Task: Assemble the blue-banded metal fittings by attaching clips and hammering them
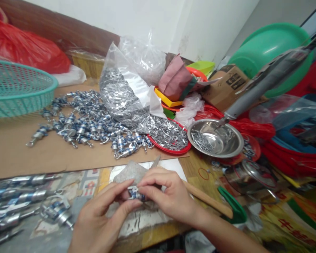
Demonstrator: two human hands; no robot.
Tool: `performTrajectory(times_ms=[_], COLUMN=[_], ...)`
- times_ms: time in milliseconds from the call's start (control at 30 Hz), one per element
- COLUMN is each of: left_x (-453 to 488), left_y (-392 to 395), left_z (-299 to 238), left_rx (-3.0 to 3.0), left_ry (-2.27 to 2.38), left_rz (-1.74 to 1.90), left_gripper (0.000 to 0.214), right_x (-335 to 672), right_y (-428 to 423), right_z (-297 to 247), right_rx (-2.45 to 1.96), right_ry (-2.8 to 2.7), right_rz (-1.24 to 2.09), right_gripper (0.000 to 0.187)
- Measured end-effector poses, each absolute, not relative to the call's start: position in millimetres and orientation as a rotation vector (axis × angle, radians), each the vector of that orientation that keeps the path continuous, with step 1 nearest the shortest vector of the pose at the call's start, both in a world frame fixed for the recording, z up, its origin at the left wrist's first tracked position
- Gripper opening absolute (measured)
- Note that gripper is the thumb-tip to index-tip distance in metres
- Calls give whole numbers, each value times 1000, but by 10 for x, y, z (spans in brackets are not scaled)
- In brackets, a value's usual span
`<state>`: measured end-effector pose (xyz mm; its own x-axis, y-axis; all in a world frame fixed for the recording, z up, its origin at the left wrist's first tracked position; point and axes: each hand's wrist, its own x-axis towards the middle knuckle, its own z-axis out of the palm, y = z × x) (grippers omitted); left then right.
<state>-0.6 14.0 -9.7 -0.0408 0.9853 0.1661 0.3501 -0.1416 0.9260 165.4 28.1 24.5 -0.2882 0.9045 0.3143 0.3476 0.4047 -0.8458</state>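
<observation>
Between the fingertips of both hands is a small blue and silver metal fitting [135,193], partly hidden by the fingers. My left hand [102,214] pinches it from the left, thumb below and index finger above. My right hand [168,191] grips its right side with thumb and fingertips. Just beyond the hands a grey stone-like block [130,171] lies on a pale sheet. A wooden handle [208,199] runs out to the right from behind my right hand. Several similar fittings [58,212] lie to the left of my left hand.
A heap of blue and silver fittings [86,121] covers part of the cardboard [13,151]. Behind stand a plastic bag of metal pieces [118,95], a red tray [185,151] of clips and a steel bowl [231,151] with pins. A grey power tool [263,82] hangs over the bowl.
</observation>
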Motion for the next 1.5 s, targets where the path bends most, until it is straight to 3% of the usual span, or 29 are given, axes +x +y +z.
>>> performTrajectory(times_ms=[233,433,533,667,1067,1233,1500], left_x=[2,-66,-72,-61,-56,15,22], left_y=[133,143,129,119,63,-11,32], left_z=[-29,18,68,131,57,49,63], left_rx=[1596,1475,1604,1676,1064,784,800], left_ry=[1287,1259,1313,1360,1153,1186,1084], left_rz=[1240,1102,1145,1243,994,1049,927], left_gripper=[15,7,7,10,19,49,71], right_x=[1660,1795,1848,1835,1706,1759,2415], right_y=[213,153,185,199,55,213,1397], right_z=[275,206,241,253,127,251,61], right_rx=[-1049,-634,-503,-509,-750,-990,-1734], right_ry=[-1871,-2243,-2367,-2331,-2066,-2082,-2069], right_rz=[839,77,-108,-116,180,531,206], right_gripper=[12,16,20,21,15,11,18])
